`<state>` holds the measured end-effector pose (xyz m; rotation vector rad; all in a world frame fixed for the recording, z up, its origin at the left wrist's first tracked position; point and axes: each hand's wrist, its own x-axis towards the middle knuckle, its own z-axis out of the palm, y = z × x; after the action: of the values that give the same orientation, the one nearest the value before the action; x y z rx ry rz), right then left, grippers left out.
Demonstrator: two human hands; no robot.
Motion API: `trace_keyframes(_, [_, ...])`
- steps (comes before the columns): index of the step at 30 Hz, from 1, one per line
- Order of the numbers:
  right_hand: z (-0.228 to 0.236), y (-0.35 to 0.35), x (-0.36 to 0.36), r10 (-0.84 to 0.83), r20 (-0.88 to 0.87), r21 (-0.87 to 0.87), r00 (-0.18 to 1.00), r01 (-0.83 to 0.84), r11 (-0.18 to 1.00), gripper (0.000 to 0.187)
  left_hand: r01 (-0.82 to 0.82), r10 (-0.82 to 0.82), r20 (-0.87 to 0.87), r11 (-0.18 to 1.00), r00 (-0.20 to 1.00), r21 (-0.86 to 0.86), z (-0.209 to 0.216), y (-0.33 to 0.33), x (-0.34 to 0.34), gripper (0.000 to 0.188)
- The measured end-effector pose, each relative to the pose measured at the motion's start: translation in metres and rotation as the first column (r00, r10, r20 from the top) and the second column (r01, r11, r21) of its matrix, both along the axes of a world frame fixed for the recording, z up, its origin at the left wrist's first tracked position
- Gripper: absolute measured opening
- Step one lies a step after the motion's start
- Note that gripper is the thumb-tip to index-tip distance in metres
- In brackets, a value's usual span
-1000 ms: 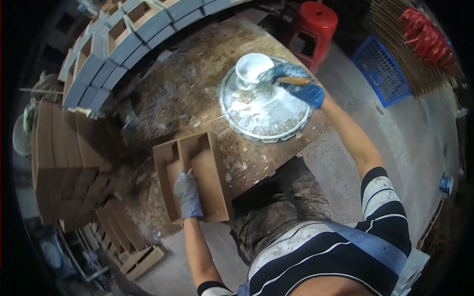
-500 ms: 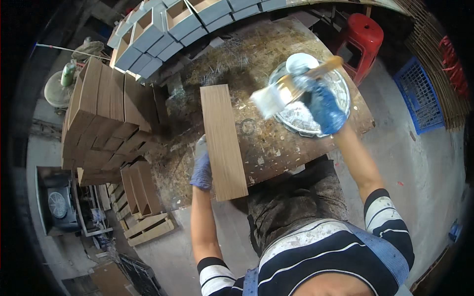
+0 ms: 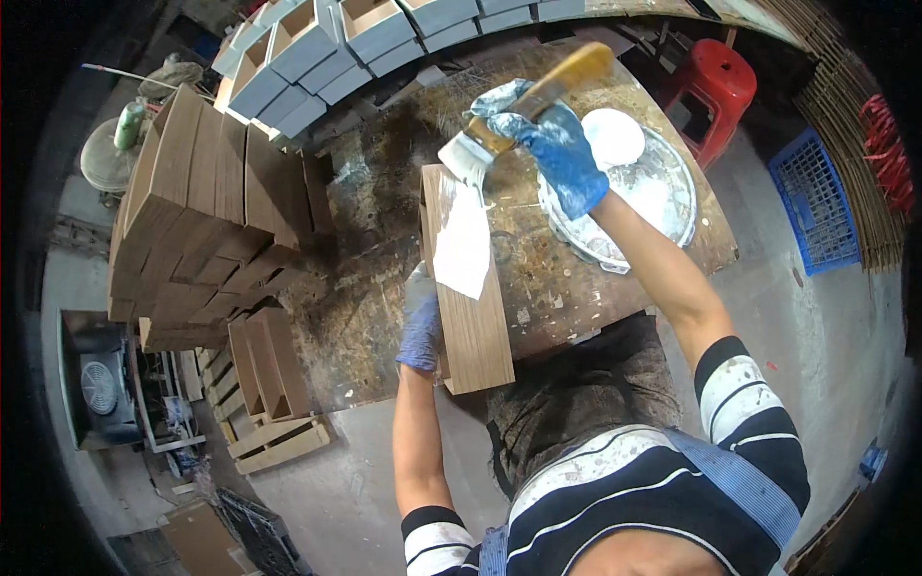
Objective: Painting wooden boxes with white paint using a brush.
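My right hand (image 3: 567,158), in a blue glove smeared with white, is closed round a wide paintbrush (image 3: 576,69) with a yellowish wooden handle. Its white-loaded bristles touch the far end of a wooden drawer box (image 3: 483,341). A thick patch of white paint (image 3: 464,252) covers part of the upturned long face; the nearer part is bare wood grain. My left hand (image 3: 420,322), in a purple-blue glove, grips the drawer's left side, its fingers partly hidden. To the right is a round tub (image 3: 686,209) of white paint, with a white round container (image 3: 613,137) at its far side.
Brown wooden drawers (image 3: 182,221) are stacked high at the left of the worn worktable (image 3: 360,259). Grey-painted drawers (image 3: 351,53) line the far side. A red stool (image 3: 715,86) and blue crate (image 3: 814,202) stand at right. A wooden pallet (image 3: 283,444) lies lower left.
My right hand has brought the paintbrush left from above the tub to the drawer. A white patch now lies on the bare face. The drawer and my left hand have shifted slightly right.
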<state>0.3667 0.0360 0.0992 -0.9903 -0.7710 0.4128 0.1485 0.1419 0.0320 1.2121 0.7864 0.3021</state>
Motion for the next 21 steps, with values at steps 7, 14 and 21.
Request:
trace_keyframes(7, [-0.024,-0.059,-0.097,0.259,0.707,-0.201,0.658,-0.164,0.966,0.033,0.028,-0.026,0.045,0.998,0.999,-0.051,-0.007,0.007,0.000,0.019])
trace_keyframes(14, [-0.002,-0.101,-0.125,0.643,0.243,-0.253,0.726,-0.593,0.765,0.032,0.058,-0.059,0.045,0.998,0.997,0.007,-0.001,0.003,-0.011,0.025])
trace_keyframes(21, [0.001,0.038,0.018,0.299,0.013,0.021,0.954,-0.299,0.954,0.039,-0.001,-0.003,0.086,0.999,0.996,0.042,0.001,0.000,-0.002,0.022])
